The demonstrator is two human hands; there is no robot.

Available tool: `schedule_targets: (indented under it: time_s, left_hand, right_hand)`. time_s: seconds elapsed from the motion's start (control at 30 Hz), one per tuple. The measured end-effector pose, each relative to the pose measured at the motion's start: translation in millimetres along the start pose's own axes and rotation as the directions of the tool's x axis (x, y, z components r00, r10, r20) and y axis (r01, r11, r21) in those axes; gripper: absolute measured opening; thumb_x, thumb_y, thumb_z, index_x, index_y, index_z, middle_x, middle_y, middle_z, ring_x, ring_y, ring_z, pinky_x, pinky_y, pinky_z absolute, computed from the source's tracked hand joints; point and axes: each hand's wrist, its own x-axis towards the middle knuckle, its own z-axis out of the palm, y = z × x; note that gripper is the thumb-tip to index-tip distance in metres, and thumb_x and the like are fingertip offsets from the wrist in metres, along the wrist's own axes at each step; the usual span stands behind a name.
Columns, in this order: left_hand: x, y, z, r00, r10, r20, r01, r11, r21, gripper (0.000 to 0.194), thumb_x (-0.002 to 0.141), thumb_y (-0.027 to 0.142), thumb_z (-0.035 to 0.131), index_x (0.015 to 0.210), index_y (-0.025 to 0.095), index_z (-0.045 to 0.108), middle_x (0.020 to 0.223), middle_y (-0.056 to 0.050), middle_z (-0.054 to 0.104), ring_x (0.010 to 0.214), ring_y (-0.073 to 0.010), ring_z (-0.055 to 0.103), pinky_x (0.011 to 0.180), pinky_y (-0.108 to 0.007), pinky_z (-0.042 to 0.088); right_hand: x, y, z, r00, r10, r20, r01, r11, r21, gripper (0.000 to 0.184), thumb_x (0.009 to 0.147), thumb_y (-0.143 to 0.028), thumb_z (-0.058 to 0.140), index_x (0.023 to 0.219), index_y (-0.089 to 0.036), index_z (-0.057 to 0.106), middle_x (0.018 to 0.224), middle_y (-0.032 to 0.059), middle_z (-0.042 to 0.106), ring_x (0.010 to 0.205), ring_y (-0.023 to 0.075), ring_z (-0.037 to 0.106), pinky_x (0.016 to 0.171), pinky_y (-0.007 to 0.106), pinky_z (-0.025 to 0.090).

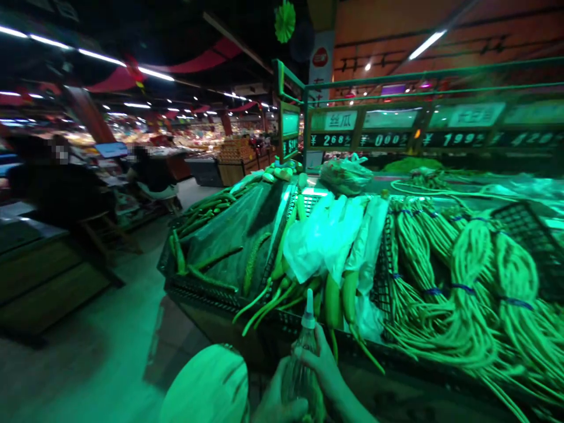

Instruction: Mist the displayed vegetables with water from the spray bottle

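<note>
A clear ribbed squeeze bottle with a pale pointed nozzle stands nearly upright at the bottom middle, between my two hands. My left hand wraps round its lower left side. Higher up on the right, my right hand is closed against the bottle near its neck. Just beyond the nozzle lie long green gourds, some with their upper parts in thin white plastic bags. The bottle's lower end is partly hidden by my fingers.
Tied bundles of long beans fill the right of the stall. On its left lie a few thin gourds. Price signs hang behind. A round pale stool top is close at lower left. Two people sit farther left.
</note>
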Motion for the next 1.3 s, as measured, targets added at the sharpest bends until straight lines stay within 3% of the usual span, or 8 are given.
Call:
schedule_targets:
  time_s: [0.13, 0.3, 0.53, 0.7, 0.9, 1.1, 1.2, 1.3]
  left_hand:
    - [31, -6, 20.7, 0.969, -0.053, 0.242, 0.043, 0.998, 0.047, 0.086, 0.051, 0.044, 0.094, 0.125, 0.022, 0.055, 0.12, -0.012, 0.067, 0.116, -0.0347, 0.062, 0.099, -0.049, 0.049]
    - [55, -13, 54.1, 0.873, -0.09, 0.48, 0.005, 0.985, 0.175, 0.088, 0.059, 0.047, 0.09, 0.13, 0.016, 0.048, 0.134, -0.019, 0.058, 0.127, -0.0382, 0.054, 0.105, -0.053, 0.042]
    - [60, -26, 71.4, 0.854, -0.128, 0.504, 0.048, 0.985, 0.167, 0.081, 0.064, 0.044, 0.087, 0.129, 0.016, 0.048, 0.133, -0.019, 0.059, 0.125, -0.037, 0.056, 0.104, -0.052, 0.043]
    - [49, -25, 52.1, 0.919, -0.038, 0.392, -0.008, 0.993, 0.115, 0.081, 0.065, 0.045, 0.086, 0.131, 0.019, 0.047, 0.135, -0.018, 0.058, 0.127, -0.0368, 0.055, 0.105, -0.052, 0.042]
    - [16, -2, 34.3, 0.997, 0.07, 0.018, -0.069, 0.997, -0.027, 0.081, 0.065, 0.041, 0.086, 0.133, 0.023, 0.045, 0.129, -0.018, 0.064, 0.121, -0.0382, 0.06, 0.101, -0.053, 0.048]
    - [2, 34, 15.0, 0.892, 0.286, -0.35, -0.251, 0.957, 0.145, 0.071, 0.062, 0.046, 0.084, 0.123, 0.021, 0.059, 0.121, -0.012, 0.069, 0.119, -0.0378, 0.061, 0.103, -0.052, 0.049]
    - [6, 41, 3.6, 0.842, 0.369, -0.394, -0.315, 0.929, 0.195, 0.066, 0.061, 0.051, 0.084, 0.116, 0.02, 0.063, 0.119, -0.013, 0.069, 0.12, -0.0388, 0.06, 0.105, -0.053, 0.047]
    - [15, 36, 3.1, 0.865, 0.362, -0.347, -0.322, 0.931, 0.17, 0.077, 0.06, 0.059, 0.082, 0.122, 0.02, 0.058, 0.125, -0.016, 0.067, 0.12, -0.0391, 0.061, 0.104, -0.054, 0.047]
  right_hand:
    - [-17, -19, -36, 0.977, -0.105, -0.187, 0.124, 0.988, 0.088, 0.074, 0.061, -0.035, 0.086, 0.121, -0.024, 0.043, 0.083, -0.0004, 0.07, 0.076, 0.0185, 0.065, 0.071, 0.031, 0.048]
    - [-43, -35, -75, 0.892, -0.166, -0.421, 0.203, 0.978, 0.046, 0.067, 0.063, -0.039, 0.086, 0.116, -0.024, 0.047, 0.085, 0.001, 0.072, 0.078, 0.0201, 0.066, 0.073, 0.033, 0.051]
    - [-53, -40, -96, 0.879, -0.16, -0.449, 0.21, 0.976, 0.064, 0.064, 0.063, -0.04, 0.086, 0.113, -0.025, 0.049, 0.086, -0.0001, 0.07, 0.081, 0.0197, 0.066, 0.076, 0.033, 0.051]
    - [-33, -42, -73, 0.93, -0.143, -0.34, 0.166, 0.985, 0.039, 0.066, 0.061, -0.033, 0.084, 0.117, -0.024, 0.05, 0.084, -0.002, 0.067, 0.08, 0.0189, 0.063, 0.072, 0.03, 0.047]
    - [5, -46, -15, 0.997, -0.061, -0.045, 0.061, 0.998, 0.003, 0.071, 0.059, -0.026, 0.079, 0.123, -0.022, 0.049, 0.074, -0.0054, 0.064, 0.066, 0.0145, 0.056, 0.065, 0.028, 0.042]
    - [38, -61, 48, 0.978, 0.019, 0.208, -0.003, 0.997, -0.078, 0.072, 0.05, -0.024, 0.082, 0.117, -0.021, 0.054, 0.07, -0.0081, 0.058, 0.062, 0.0134, 0.052, 0.062, 0.027, 0.04]
    - [47, -64, 62, 0.977, -0.014, 0.214, 0.029, 0.998, -0.065, 0.072, 0.048, -0.023, 0.083, 0.114, -0.022, 0.055, 0.068, -0.0088, 0.057, 0.06, 0.013, 0.05, 0.06, 0.027, 0.039]
    - [54, -64, 52, 0.988, -0.084, 0.129, 0.083, 0.996, 0.015, 0.068, 0.05, -0.026, 0.082, 0.112, -0.023, 0.056, 0.068, -0.0083, 0.059, 0.06, 0.0133, 0.053, 0.061, 0.027, 0.041]
